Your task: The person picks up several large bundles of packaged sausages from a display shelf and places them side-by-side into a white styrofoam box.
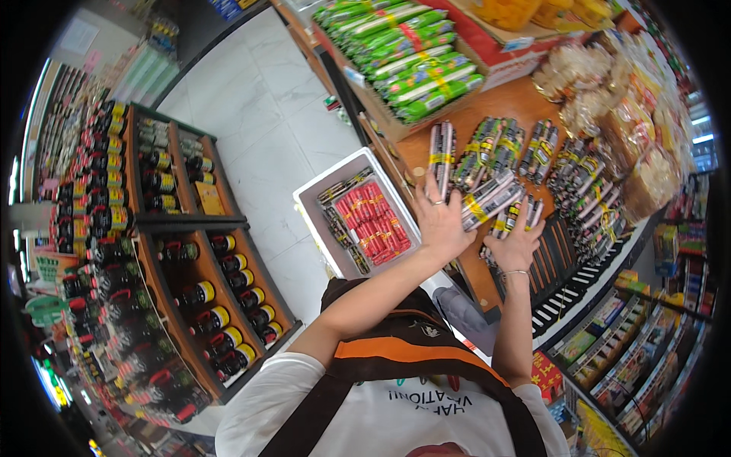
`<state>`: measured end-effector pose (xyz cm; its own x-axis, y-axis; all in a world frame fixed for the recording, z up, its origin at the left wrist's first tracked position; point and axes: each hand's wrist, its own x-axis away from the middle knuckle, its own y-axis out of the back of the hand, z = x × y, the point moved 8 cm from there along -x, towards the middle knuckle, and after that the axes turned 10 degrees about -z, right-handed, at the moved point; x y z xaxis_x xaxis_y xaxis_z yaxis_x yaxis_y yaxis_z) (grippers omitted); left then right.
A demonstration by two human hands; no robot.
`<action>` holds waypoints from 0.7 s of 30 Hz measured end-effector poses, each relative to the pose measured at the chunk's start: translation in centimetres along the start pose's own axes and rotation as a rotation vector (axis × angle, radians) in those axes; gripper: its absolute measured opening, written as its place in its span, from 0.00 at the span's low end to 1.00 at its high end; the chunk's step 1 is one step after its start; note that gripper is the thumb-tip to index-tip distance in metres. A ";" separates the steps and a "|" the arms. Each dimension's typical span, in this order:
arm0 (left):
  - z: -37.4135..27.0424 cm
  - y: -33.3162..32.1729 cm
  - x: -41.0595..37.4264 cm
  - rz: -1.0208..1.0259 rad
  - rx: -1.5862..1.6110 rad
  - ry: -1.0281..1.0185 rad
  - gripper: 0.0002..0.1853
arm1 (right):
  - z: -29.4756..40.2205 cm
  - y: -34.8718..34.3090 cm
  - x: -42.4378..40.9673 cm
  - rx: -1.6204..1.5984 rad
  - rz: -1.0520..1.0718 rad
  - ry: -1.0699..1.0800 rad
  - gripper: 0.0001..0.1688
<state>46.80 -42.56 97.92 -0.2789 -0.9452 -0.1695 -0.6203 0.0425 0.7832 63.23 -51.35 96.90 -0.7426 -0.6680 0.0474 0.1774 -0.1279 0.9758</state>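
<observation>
My left hand [444, 223] is spread against taped bundles of packaged sausages on a wooden display table [414, 145]. Its fingers touch the lower end of an upright bundle [442, 149], while the thumb lies beside a slanted bundle [492, 199] with pale pink sticks and yellow tape. My right hand [517, 247], with a thin bracelet at the wrist, has thumb and fingers around a shorter dark bundle [501, 224]. Its palm side is hidden. Beyond my hands lie more dark-and-green bundles [480, 149], and several others are piled at the right [591, 208].
A white foam box [302, 200] on the left holds red-wrapped sausages [374, 223]. Green sausage packs fill a cardboard carton [411, 130] at the back. Bagged bread [651, 188] stands on the right. Wooden shelves [188, 251] with dark bottles line the far left.
</observation>
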 end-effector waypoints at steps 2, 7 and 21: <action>0.0 -0.5 -0.1 0.094 -0.069 0.039 0.40 | 0.4 0.1 0.3 0.005 -0.002 0.020 0.70; 1.0 -1.1 -1.0 0.127 -0.094 0.060 0.36 | 0.0 0.1 -0.2 0.031 0.016 0.001 0.69; 13.7 13.0 8.9 0.294 0.608 0.202 0.39 | -9.4 2.4 10.0 -1.298 0.743 -0.549 0.50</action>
<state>26.15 -45.98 98.39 -0.3931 -0.9057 0.1585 -0.8561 0.4234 0.2962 62.28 -65.27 97.69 -0.3253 -0.5672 0.7567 0.7828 -0.6104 -0.1210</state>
